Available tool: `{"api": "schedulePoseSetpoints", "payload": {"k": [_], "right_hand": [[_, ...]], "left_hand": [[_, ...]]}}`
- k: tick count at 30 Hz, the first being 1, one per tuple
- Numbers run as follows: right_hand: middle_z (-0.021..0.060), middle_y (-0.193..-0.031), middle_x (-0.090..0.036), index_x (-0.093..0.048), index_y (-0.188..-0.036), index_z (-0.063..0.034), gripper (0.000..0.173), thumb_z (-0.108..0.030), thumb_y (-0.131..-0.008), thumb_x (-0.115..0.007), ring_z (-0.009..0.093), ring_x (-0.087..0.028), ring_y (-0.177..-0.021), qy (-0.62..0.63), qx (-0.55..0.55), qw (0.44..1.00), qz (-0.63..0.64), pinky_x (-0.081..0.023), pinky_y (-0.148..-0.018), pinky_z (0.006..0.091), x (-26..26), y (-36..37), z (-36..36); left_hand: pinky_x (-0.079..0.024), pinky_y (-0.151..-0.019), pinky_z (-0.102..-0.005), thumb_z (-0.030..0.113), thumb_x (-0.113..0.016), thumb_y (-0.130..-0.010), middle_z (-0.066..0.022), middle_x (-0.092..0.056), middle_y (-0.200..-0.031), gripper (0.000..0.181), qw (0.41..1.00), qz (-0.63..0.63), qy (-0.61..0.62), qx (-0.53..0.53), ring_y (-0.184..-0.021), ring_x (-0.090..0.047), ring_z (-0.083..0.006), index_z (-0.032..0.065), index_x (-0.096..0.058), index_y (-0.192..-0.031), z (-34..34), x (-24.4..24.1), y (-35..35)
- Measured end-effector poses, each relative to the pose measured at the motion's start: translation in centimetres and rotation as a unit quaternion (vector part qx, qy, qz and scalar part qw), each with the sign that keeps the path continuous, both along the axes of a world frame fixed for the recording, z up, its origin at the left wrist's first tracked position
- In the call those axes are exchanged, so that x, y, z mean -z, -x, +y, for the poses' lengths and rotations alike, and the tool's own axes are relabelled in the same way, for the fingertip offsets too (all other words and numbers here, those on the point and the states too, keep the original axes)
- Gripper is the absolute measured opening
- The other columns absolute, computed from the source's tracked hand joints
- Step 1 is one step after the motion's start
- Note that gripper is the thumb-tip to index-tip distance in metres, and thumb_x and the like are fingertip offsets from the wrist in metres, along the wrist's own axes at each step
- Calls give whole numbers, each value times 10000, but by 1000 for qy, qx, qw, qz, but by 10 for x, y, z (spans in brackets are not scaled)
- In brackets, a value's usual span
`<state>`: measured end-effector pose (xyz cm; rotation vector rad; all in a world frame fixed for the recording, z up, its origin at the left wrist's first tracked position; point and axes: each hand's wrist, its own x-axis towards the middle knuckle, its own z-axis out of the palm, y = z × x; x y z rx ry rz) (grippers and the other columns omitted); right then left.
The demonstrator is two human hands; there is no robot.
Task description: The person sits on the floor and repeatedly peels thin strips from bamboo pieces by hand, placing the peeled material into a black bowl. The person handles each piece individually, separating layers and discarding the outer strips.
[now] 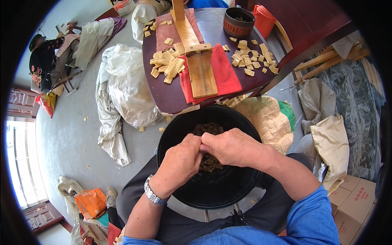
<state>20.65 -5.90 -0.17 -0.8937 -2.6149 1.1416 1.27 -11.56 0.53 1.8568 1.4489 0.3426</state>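
Note:
My left hand (184, 161) and my right hand (228, 147) meet fingertip to fingertip above a large black tub (211, 196) between my knees. The fingers of both are curled inward; whatever they may pinch is hidden. Dark brown, strip-like pieces (210, 163) lie at the bottom of the tub. Beyond it, a dark red wooden chair seat (165, 98) carries a wooden stand (200, 73) on a red cloth (226, 73). Pale yellow, ridged pieces (174, 65) are heaped left of the stand, with smaller ones (242, 58) to its right.
A brown pot (239, 23) stands on the seat's far right, beside a red plastic container (264, 20). Clear plastic bags (131, 82) lie left on the floor. Sacks (330, 144) and cardboard boxes (355, 196) are at right. Another person (46, 61) sits far left.

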Motion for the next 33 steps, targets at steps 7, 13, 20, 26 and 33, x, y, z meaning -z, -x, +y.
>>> {"api": "schedulePoseSetpoints", "payload": {"k": [7,13,20,26,33], "right_hand": [[217,-689,-602,-515,-921,-66,298,-342,-1034,-521,455,-621,-695,184,-132,974,0,-476,-588,529,4,-18,-18],[168,-647,-587,-485,-946,-76,308,-363,-1059,-480,398,-613,-622,269,-201,942,18,-478,-548,486,-14,-24,-30],[127,-613,-552,-509,-946,-97,269,-346,-1048,-515,351,-596,-555,192,-144,967,89,-468,-491,441,-36,-30,-20],[51,-670,-542,-585,-866,-57,267,-279,-965,-695,242,-592,-568,193,1,969,151,-434,-517,343,-47,-41,4],[-43,-622,-522,-579,-791,-56,341,-300,-1027,-612,36,-489,-504,426,80,861,267,-363,-434,226,-78,-52,9]], "left_hand": [[-501,-665,-484,303,-552,-1010,-216,-634,-780,325,976,-100,130,146,-755,-624,-435,6,-588,-883,-32,4,9],[-472,-625,-464,342,-506,-1047,-194,-578,-690,391,909,-123,314,244,-681,-583,-420,13,-564,-844,-33,-23,25],[-466,-598,-405,310,-590,-1023,-126,-565,-757,288,917,-182,292,199,-674,-588,-332,47,-609,-906,-10,-49,43],[-390,-561,-207,198,-618,-1018,13,-534,-756,198,891,-401,181,-112,-629,-465,-61,4,-617,-1056,3,-58,57],[-310,-425,-205,129,-492,-1058,-7,-472,-691,139,804,-558,-88,-185,-469,-319,-48,32,-514,-1154,22,-50,76]]}}
